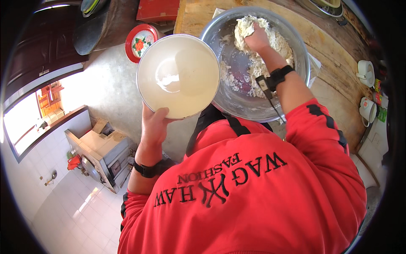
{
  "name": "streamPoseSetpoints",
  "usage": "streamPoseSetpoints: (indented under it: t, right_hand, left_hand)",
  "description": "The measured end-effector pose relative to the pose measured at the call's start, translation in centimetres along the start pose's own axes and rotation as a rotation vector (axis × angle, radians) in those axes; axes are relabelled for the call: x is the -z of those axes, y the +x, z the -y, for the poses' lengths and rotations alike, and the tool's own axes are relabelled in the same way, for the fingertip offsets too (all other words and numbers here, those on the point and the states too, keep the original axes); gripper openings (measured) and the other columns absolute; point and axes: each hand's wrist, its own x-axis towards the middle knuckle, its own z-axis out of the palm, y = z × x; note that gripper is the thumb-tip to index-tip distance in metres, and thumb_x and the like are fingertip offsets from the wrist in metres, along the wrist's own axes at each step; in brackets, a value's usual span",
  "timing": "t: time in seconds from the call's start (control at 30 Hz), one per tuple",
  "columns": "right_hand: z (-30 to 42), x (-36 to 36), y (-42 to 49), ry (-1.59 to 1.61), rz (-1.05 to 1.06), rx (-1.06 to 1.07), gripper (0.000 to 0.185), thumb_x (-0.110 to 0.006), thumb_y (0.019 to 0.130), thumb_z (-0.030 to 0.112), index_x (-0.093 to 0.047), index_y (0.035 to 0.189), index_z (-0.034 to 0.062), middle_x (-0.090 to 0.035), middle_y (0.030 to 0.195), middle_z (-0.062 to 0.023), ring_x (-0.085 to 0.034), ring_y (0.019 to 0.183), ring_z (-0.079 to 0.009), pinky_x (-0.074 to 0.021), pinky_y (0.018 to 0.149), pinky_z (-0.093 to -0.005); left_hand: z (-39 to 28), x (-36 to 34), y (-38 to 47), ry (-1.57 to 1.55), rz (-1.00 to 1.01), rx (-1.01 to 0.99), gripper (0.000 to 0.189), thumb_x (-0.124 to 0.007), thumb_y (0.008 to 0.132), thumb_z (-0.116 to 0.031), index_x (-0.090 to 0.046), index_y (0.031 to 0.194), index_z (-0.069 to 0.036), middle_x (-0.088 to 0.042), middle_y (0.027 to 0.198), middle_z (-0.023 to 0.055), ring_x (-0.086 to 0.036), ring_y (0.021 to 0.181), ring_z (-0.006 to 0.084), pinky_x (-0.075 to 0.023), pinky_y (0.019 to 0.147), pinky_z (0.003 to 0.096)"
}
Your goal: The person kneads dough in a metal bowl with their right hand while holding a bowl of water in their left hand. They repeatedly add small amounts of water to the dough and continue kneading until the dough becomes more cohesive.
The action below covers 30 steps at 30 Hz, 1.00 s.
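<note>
My left hand (155, 122) grips a round white bowl (149, 95) by its near rim, thumb over the edge. Pale, cloudy liquid (193, 79) with a bright reflection seems to fill part of it. The bowl is held up just left of a large metal basin (303, 50), overlapping its left rim in view. Inside the basin lies shaggy, floury dough (279, 47), with loose scraps stuck to the bottom and walls. My right hand (257, 39) is pressed into the dough at the far side, its fingers partly buried and curled around a clump.
The basin stands on a wooden table (330, 66). A red-rimmed enamel basin with a floral pattern (142, 44) sits left of the bowl. White mugs (368, 109) are at the far right. A tiled stove (101, 146) stands at lower left below a window (25, 127).
</note>
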Motion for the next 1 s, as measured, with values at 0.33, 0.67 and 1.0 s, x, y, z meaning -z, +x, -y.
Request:
streamPoseSetpoints:
  t: [0.33,0.67,1.0]
  right_hand:
    - [-4.1,-4.6,-13.4,-0.843,0.842,0.972,0.052,-0.066,0.072,0.021,-0.057,0.123,0.0194,-0.06,0.107,-0.0115,-0.062,0.099,-0.0256,-0.047,0.088,-0.0469]
    - [-1.2,-8.1,-8.7,-0.484,0.716,0.706,0.047,-0.071,0.066,0.02,-0.062,0.112,0.0149,-0.066,0.096,-0.0137,-0.064,0.09,-0.0326,-0.0517,0.079,-0.0393]
    - [-3.9,-1.5,-1.2,-0.037,0.27,0.507,0.047,-0.06,0.078,0.042,-0.062,0.116,0.0154,-0.065,0.111,-0.0111,-0.061,0.104,-0.0285,-0.0476,0.089,-0.0365]
  left_hand:
    - [0.0,0.2,0.2,0.006,-0.021,-0.032,0.053,-0.044,0.079,-0.001,-0.036,0.132,0.0,-0.057,0.115,0.0173,-0.064,0.096,0.031,-0.0601,0.069,0.0429]
    - [0.0,-0.3,0.5,0.013,0.031,-0.001,0.053,-0.043,0.08,0.0,-0.035,0.132,0.0,-0.056,0.117,0.0176,-0.064,0.095,0.0308,-0.0598,0.07,0.0429]
    - [0.9,0.6,0.0,-0.039,0.039,-0.007,0.057,-0.042,0.078,0.002,-0.031,0.134,-0.001,-0.055,0.118,0.0183,-0.064,0.097,0.0315,-0.06,0.069,0.0421]
